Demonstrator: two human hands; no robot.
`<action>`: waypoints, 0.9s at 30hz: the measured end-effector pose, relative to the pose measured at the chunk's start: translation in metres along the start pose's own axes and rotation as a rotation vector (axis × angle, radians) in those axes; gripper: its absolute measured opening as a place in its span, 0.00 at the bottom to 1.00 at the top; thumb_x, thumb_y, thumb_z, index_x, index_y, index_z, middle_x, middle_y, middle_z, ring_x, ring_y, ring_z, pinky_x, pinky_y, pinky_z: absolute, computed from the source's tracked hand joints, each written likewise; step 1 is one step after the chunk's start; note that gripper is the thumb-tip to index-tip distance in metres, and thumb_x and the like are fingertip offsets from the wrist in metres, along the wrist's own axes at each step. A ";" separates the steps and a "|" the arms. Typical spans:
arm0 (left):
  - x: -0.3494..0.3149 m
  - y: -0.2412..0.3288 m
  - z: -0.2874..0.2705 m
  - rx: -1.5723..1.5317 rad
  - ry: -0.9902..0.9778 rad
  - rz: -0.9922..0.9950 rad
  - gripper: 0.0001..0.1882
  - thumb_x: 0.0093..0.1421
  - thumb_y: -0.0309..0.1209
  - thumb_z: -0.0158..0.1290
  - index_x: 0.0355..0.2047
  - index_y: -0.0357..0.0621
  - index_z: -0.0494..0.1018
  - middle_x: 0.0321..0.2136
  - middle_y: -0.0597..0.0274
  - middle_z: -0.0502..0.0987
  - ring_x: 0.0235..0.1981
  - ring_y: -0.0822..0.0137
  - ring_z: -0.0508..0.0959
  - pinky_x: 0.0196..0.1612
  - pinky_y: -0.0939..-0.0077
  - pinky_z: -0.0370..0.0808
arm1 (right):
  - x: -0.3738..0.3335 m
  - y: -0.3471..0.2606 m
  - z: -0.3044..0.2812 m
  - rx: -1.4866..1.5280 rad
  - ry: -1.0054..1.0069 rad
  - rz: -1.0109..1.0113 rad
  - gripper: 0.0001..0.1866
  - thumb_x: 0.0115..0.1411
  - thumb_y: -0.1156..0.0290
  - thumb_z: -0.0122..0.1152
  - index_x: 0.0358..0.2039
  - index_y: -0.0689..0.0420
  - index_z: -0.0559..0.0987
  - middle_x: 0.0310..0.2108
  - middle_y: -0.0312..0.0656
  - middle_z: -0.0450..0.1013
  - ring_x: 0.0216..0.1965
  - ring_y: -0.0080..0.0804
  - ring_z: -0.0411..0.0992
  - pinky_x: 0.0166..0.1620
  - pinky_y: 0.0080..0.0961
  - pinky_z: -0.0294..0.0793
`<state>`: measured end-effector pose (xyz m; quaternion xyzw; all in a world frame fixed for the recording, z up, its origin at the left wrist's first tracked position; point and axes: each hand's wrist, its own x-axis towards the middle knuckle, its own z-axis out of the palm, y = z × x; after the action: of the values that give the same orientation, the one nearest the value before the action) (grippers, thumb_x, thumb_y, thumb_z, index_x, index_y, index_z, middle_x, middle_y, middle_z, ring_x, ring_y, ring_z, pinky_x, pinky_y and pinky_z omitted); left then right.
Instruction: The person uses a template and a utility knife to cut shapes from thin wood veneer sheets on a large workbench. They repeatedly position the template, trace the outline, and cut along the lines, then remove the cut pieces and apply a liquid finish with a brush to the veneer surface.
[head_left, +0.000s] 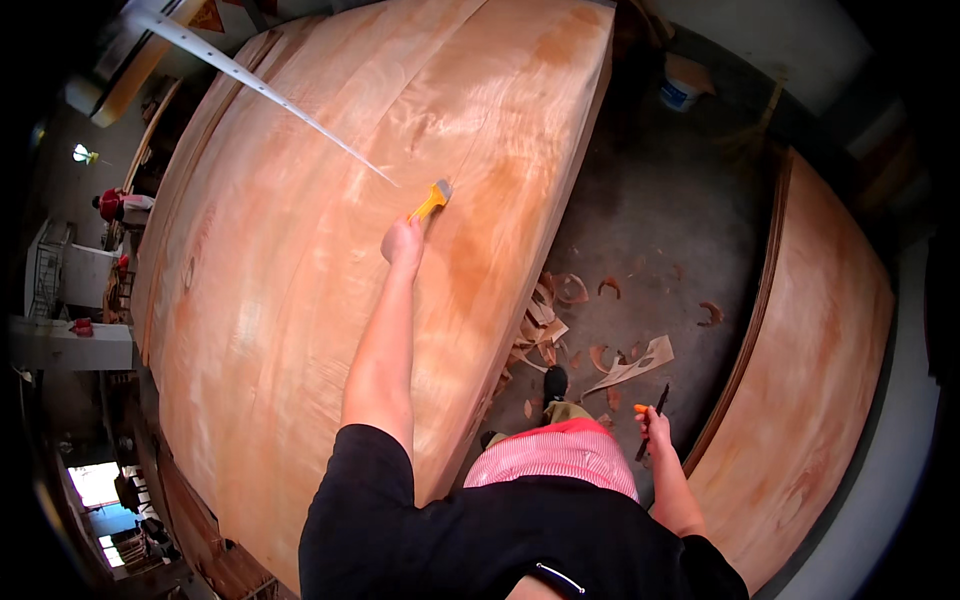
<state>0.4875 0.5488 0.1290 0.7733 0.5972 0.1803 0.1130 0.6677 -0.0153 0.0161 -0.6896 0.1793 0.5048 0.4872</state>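
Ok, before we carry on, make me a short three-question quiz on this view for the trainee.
1. Which hand holds the yellow-handled tool?
2. True or false: the right hand is empty.
3. Where do the wood scraps lie? A) on top of the large wooden stack; B) on the grey floor; C) inside the bucket.

Key:
1. The left hand.
2. False; it grips a slim dark tool.
3. B.
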 end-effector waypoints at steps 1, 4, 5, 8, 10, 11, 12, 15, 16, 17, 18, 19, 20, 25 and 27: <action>-0.001 0.011 -0.004 0.070 0.001 0.046 0.14 0.53 0.41 0.44 0.24 0.43 0.69 0.16 0.53 0.72 0.20 0.53 0.72 0.24 0.60 0.67 | 0.004 -0.002 -0.001 0.000 0.001 0.020 0.14 0.59 0.62 0.38 0.32 0.56 0.71 0.17 0.32 0.68 0.12 0.14 0.54 0.12 0.12 0.50; -0.007 0.015 -0.019 0.240 -0.059 0.142 0.13 0.53 0.40 0.44 0.22 0.44 0.68 0.16 0.53 0.72 0.19 0.53 0.72 0.23 0.59 0.67 | 0.018 -0.004 -0.004 -0.072 -0.010 0.044 0.14 0.59 0.63 0.37 0.32 0.57 0.71 0.17 0.32 0.68 0.11 0.15 0.53 0.12 0.13 0.50; -0.010 0.011 -0.024 0.290 -0.091 0.165 0.12 0.52 0.40 0.45 0.21 0.44 0.68 0.15 0.53 0.71 0.19 0.53 0.72 0.23 0.59 0.67 | 0.024 -0.006 -0.005 -0.102 -0.017 0.028 0.14 0.59 0.63 0.37 0.32 0.57 0.71 0.17 0.32 0.68 0.11 0.16 0.53 0.12 0.14 0.50; -0.029 -0.011 -0.045 0.349 -0.145 0.271 0.11 0.51 0.38 0.46 0.21 0.45 0.68 0.14 0.54 0.71 0.18 0.54 0.72 0.21 0.59 0.67 | 0.030 -0.018 -0.004 -0.171 -0.004 0.040 0.15 0.59 0.63 0.37 0.31 0.58 0.72 0.17 0.32 0.68 0.10 0.17 0.53 0.12 0.15 0.51; -0.048 -0.024 -0.063 0.334 -0.157 0.309 0.10 0.50 0.37 0.47 0.20 0.45 0.69 0.14 0.55 0.71 0.17 0.54 0.72 0.21 0.60 0.67 | 0.042 -0.021 -0.006 -0.240 -0.012 0.034 0.16 0.59 0.63 0.36 0.31 0.57 0.73 0.17 0.32 0.67 0.11 0.17 0.53 0.13 0.14 0.52; -0.059 -0.031 -0.070 0.324 -0.163 0.328 0.10 0.50 0.37 0.47 0.20 0.44 0.69 0.13 0.55 0.71 0.17 0.54 0.72 0.20 0.61 0.67 | 0.049 -0.021 -0.006 -0.257 -0.014 0.024 0.16 0.59 0.62 0.37 0.31 0.57 0.73 0.17 0.33 0.67 0.10 0.17 0.53 0.12 0.15 0.52; -0.069 -0.040 -0.076 0.354 -0.187 0.320 0.10 0.49 0.37 0.48 0.19 0.44 0.69 0.13 0.55 0.71 0.17 0.55 0.72 0.20 0.61 0.67 | 0.054 -0.023 -0.004 -0.283 0.002 0.018 0.15 0.58 0.63 0.37 0.31 0.57 0.72 0.17 0.33 0.67 0.10 0.17 0.52 0.12 0.15 0.52; -0.105 -0.068 -0.098 0.405 -0.241 0.287 0.09 0.48 0.36 0.48 0.18 0.44 0.70 0.13 0.55 0.71 0.17 0.55 0.72 0.20 0.61 0.67 | 0.060 -0.032 0.009 -0.330 -0.027 0.003 0.13 0.58 0.64 0.39 0.29 0.58 0.71 0.17 0.35 0.68 0.10 0.17 0.52 0.11 0.15 0.51; -0.117 -0.076 -0.105 0.396 -0.247 0.275 0.09 0.48 0.35 0.48 0.17 0.44 0.70 0.14 0.55 0.71 0.17 0.55 0.72 0.20 0.61 0.67 | 0.061 -0.036 0.015 -0.356 -0.038 -0.012 0.13 0.58 0.64 0.39 0.29 0.58 0.71 0.17 0.35 0.68 0.10 0.17 0.52 0.11 0.14 0.51; -0.130 -0.085 -0.111 0.386 -0.252 0.264 0.10 0.48 0.35 0.48 0.17 0.43 0.70 0.14 0.55 0.71 0.17 0.55 0.72 0.20 0.61 0.67 | 0.062 -0.038 0.022 -0.380 -0.049 -0.027 0.13 0.58 0.64 0.39 0.29 0.58 0.71 0.17 0.34 0.68 0.10 0.17 0.52 0.11 0.14 0.50; -0.142 -0.096 -0.117 0.379 -0.256 0.244 0.10 0.48 0.35 0.48 0.17 0.44 0.70 0.14 0.56 0.71 0.18 0.55 0.72 0.20 0.61 0.67 | 0.062 -0.043 0.032 -0.404 -0.064 -0.043 0.13 0.58 0.64 0.39 0.29 0.58 0.71 0.17 0.34 0.68 0.10 0.17 0.52 0.11 0.14 0.50; -0.154 -0.107 -0.124 0.372 -0.260 0.224 0.10 0.48 0.36 0.48 0.17 0.44 0.70 0.14 0.56 0.71 0.18 0.55 0.72 0.21 0.61 0.67 | 0.058 -0.047 0.041 -0.447 -0.091 -0.054 0.14 0.58 0.64 0.39 0.30 0.58 0.72 0.17 0.34 0.68 0.10 0.16 0.51 0.12 0.13 0.50; -0.165 -0.117 -0.130 0.364 -0.263 0.205 0.10 0.48 0.36 0.48 0.18 0.44 0.70 0.15 0.56 0.72 0.18 0.56 0.72 0.21 0.61 0.67 | 0.057 -0.049 0.049 -0.467 -0.117 -0.046 0.14 0.58 0.64 0.39 0.30 0.58 0.72 0.18 0.34 0.68 0.10 0.16 0.51 0.12 0.13 0.50; -0.191 -0.127 -0.166 0.233 -0.250 -0.025 0.11 0.50 0.39 0.46 0.20 0.45 0.70 0.16 0.56 0.72 0.20 0.55 0.73 0.22 0.62 0.68 | 0.052 -0.043 0.074 -0.563 -0.196 -0.063 0.15 0.58 0.63 0.39 0.31 0.58 0.73 0.19 0.34 0.68 0.11 0.16 0.52 0.12 0.13 0.50; -0.187 -0.118 -0.161 0.135 -0.158 -0.081 0.12 0.51 0.40 0.45 0.21 0.45 0.70 0.16 0.56 0.72 0.20 0.56 0.73 0.23 0.62 0.68 | 0.048 -0.038 0.084 -0.612 -0.214 -0.060 0.15 0.58 0.62 0.39 0.32 0.58 0.73 0.19 0.35 0.69 0.12 0.16 0.52 0.12 0.13 0.50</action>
<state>0.2756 0.3930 0.2028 0.7663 0.6280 0.0732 0.1145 0.6729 0.0854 -0.0088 -0.7521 -0.0535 0.5903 0.2880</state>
